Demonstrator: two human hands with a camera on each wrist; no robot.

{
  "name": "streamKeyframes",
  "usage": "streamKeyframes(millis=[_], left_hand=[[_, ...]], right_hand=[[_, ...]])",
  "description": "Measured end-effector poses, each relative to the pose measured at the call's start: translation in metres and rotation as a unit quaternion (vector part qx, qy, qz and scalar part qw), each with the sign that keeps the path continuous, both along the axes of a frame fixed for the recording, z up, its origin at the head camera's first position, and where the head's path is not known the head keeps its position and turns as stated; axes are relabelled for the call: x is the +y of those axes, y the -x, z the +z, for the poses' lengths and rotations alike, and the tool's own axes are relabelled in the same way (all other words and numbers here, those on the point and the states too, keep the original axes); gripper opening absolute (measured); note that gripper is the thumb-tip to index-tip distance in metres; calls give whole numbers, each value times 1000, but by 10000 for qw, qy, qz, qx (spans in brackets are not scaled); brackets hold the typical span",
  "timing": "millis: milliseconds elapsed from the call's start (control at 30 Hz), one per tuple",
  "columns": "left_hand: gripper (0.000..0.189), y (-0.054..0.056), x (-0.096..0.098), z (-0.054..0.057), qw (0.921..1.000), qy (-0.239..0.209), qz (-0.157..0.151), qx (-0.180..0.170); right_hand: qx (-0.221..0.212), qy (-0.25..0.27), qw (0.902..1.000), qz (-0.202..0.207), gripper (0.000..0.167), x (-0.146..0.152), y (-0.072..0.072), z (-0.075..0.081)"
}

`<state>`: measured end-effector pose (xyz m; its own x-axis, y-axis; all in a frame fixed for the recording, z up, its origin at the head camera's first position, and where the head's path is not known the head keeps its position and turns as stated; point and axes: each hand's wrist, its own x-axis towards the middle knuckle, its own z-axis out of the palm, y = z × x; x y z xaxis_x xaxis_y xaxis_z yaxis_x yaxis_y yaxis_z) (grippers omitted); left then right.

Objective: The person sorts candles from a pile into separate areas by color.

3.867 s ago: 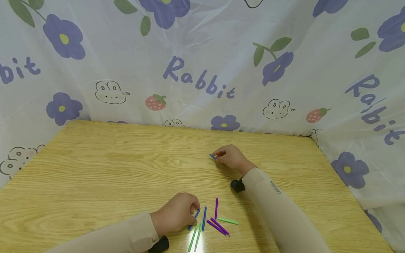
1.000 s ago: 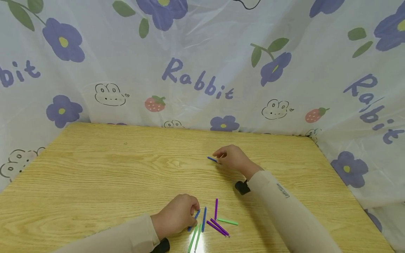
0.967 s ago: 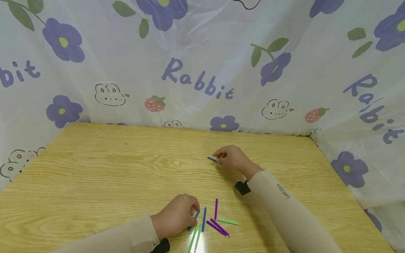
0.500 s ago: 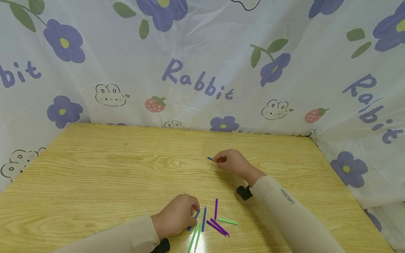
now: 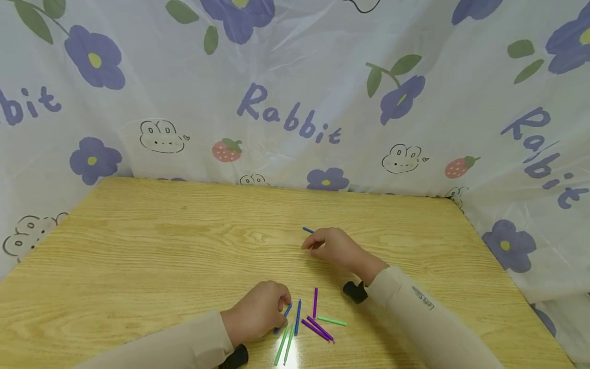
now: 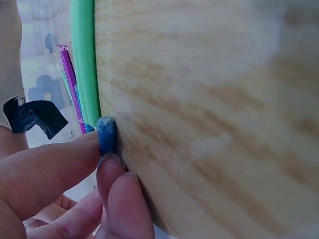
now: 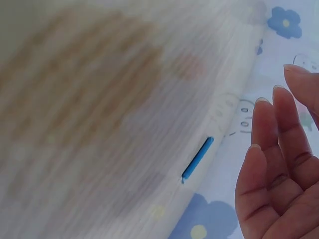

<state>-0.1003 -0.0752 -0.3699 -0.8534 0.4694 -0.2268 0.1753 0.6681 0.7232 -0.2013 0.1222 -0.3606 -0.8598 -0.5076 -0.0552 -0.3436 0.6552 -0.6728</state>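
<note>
My left hand (image 5: 258, 313) pinches a thin blue candle (image 5: 288, 310) low at the table's near middle; in the left wrist view its blue end (image 6: 106, 137) pokes out between thumb and fingers. Farther back, my right hand (image 5: 338, 249) is held over the table with nothing in it, fingers loosely bent and apart in the right wrist view. Just beyond its fingertips another blue candle (image 7: 198, 158) lies on the tabletop, partly covered by the hand in the head view. Right of my left hand lies one more blue candle (image 5: 297, 319), with two green candles (image 5: 281, 346) just below.
Several purple candles (image 5: 315, 302) lie right of the blue ones, two of them close together at a slant. A single green candle (image 5: 332, 321) lies beside them. Behind the wooden table (image 5: 184, 256) hangs a white cloth (image 5: 295, 61) with flowers and rabbits.
My right hand set the blue candle down at the back, let go of it and drew back toward me. My left hand has stayed in place, still pinching its candle.
</note>
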Motion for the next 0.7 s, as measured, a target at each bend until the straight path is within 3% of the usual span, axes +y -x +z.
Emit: streamKeyframes(millis=[400,700], left_hand=[[21,-1,0,1,10000,-65,36,18],[21,0,-1,0,9999,-72,44,74]], right_hand=[[255,11,9974,667,13,-2,-15,-1],[107,-5,9963,857,12,-2,-26,0]])
